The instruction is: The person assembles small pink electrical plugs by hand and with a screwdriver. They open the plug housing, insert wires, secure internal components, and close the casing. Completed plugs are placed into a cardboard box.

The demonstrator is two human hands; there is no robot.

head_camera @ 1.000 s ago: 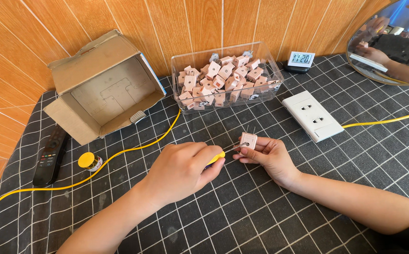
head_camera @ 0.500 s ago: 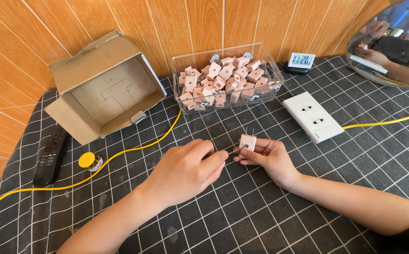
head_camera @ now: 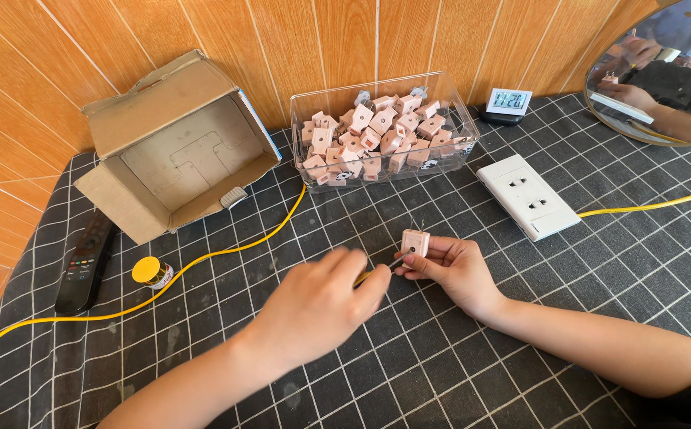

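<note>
Fingers of the right hand [head_camera: 452, 270] pinch a small pink plug [head_camera: 414, 242] just above the checked tablecloth [head_camera: 441, 373], prongs up. Beside it, the left hand [head_camera: 321, 306] closes around a yellow-handled screwdriver [head_camera: 379, 271], tip touching the plug's side. Behind sit a clear bin of pink plugs [head_camera: 381, 131], a white socket plate [head_camera: 526, 196] and an open cardboard box [head_camera: 174, 147].

A domestic room used as a workbench is indicated: wood-panelled wall [head_camera: 345, 40], checked tablecloth [head_camera: 441, 365], round mirror [head_camera: 663, 71], small clock [head_camera: 508, 102] and remote control [head_camera: 83, 262] beyond the fingers.
</note>
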